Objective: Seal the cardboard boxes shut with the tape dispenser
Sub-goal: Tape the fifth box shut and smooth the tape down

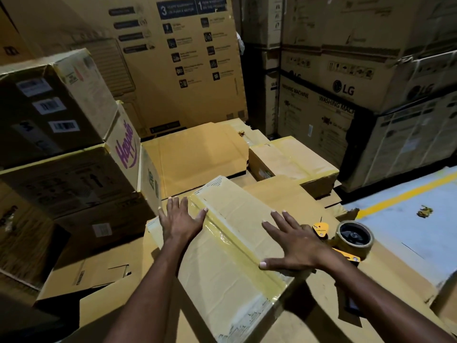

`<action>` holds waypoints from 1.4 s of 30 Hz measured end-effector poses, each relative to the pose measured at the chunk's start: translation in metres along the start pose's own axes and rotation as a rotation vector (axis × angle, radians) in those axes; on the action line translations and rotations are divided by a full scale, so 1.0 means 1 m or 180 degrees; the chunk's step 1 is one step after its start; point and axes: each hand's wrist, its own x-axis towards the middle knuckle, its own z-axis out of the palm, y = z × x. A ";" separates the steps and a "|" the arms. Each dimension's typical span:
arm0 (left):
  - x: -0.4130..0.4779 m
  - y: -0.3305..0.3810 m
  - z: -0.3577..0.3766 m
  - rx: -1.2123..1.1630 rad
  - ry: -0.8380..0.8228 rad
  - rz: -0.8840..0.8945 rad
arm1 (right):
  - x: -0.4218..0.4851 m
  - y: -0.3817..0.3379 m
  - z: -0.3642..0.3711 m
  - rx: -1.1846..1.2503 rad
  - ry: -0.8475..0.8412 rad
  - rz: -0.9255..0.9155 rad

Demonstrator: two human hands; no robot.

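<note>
Your left hand lies flat on the cardboard box, fingers spread, thumb on the tape strip along its seam; your right hand presses flat on the box's right side; each grip is fully open, holding nothing; the tape dispenser sits just beside your right hand, on flattened cardboard.

The left forearm and right forearm are bare and reach forward from the lower edge of the view. The left hand lies palm down, fingers straight and slightly spread, thumb out to the right. The right hand lies palm down, nearer the body, fingers fanned wide, thumb stretched left. The hands are well apart.
</note>
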 end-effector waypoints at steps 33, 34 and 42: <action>-0.270 0.154 -0.023 0.0247 -0.0011 -0.0225 | -0.122 0.095 0.113 0.2611 0.2329 0.1702; -0.271 0.157 -0.021 0.0270 0.0085 -0.0291 | -0.123 0.100 0.117 0.3025 0.2183 0.1869; -0.269 0.242 -0.009 -0.0658 0.0373 -0.1181 | -0.103 0.109 0.097 0.6278 0.0079 0.2484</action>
